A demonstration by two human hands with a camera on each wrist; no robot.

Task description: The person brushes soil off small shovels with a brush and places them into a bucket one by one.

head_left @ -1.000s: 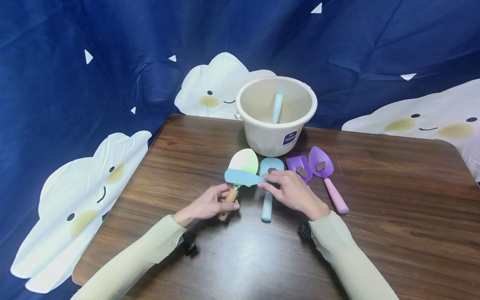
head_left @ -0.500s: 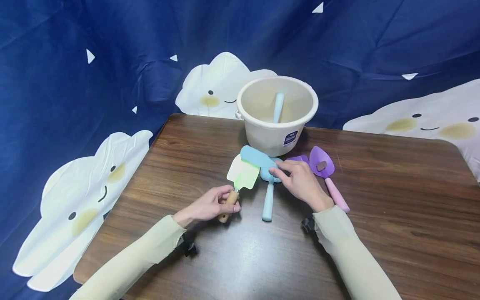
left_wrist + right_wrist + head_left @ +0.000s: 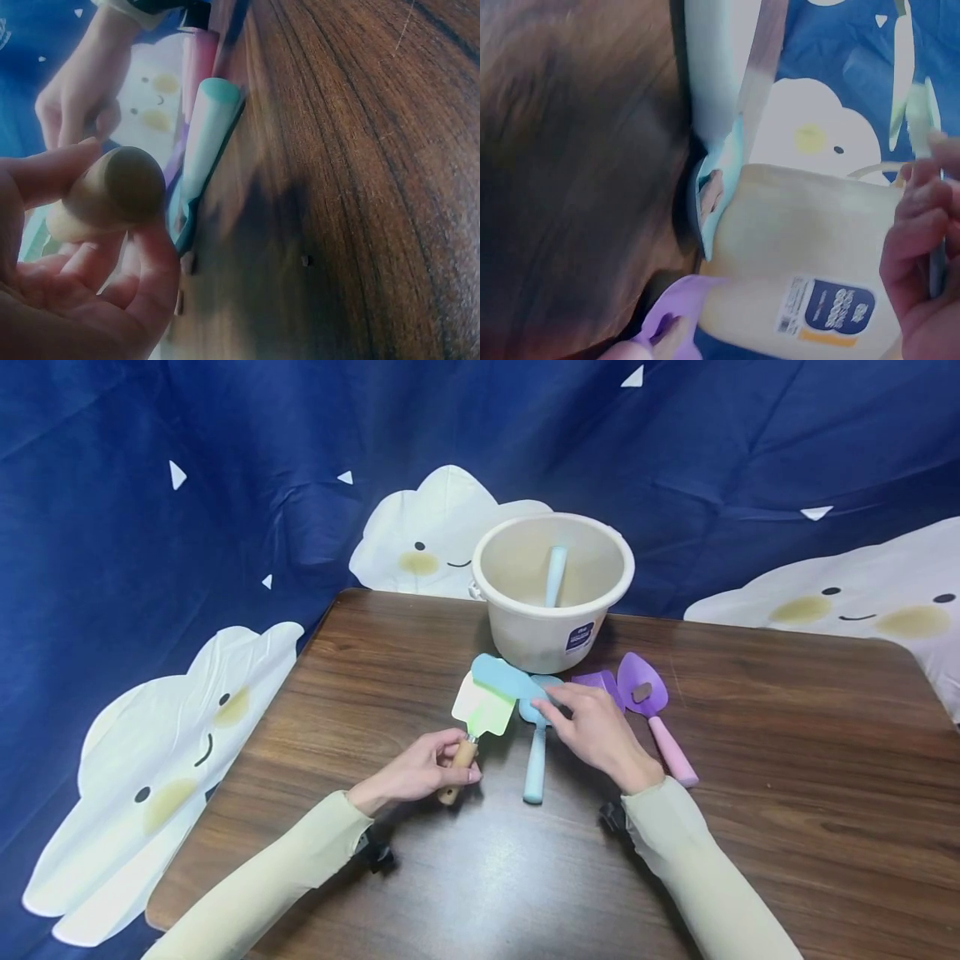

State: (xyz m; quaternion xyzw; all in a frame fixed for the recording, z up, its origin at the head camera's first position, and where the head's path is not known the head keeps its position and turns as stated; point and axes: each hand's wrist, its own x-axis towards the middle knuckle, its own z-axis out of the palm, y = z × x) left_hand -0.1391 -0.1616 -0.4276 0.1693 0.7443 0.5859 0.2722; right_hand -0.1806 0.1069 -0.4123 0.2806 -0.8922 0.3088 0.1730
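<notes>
My left hand [image 3: 412, 768] grips the wooden handle [image 3: 112, 196] of a small trowel with a pale green and white blade [image 3: 480, 710]. Between thumb and fingers, my right hand [image 3: 600, 727] pinches the narrow end of a flat light-blue blade [image 3: 501, 677] with a rounded tip. That blue blade overlaps the top of the trowel's blade in the head view; whether they touch, I cannot tell. Beneath the blue blade's narrow end, a light-blue shovel [image 3: 535, 768] lies on the table, a brown lump [image 3: 711, 193] in its scoop.
Behind the hands stands a cream bucket [image 3: 536, 639], with a light-blue handle [image 3: 556, 577] sticking up inside. To the right lie a purple scoop [image 3: 597, 680], partly behind my right hand, and a purple trowel [image 3: 654, 672] with a pink handle and a brown lump on it.
My right hand has swung the blue blade from lying across the trowel's lower blade up to its top edge. The trowel's blade has tilted; my left hand has hardly moved.
</notes>
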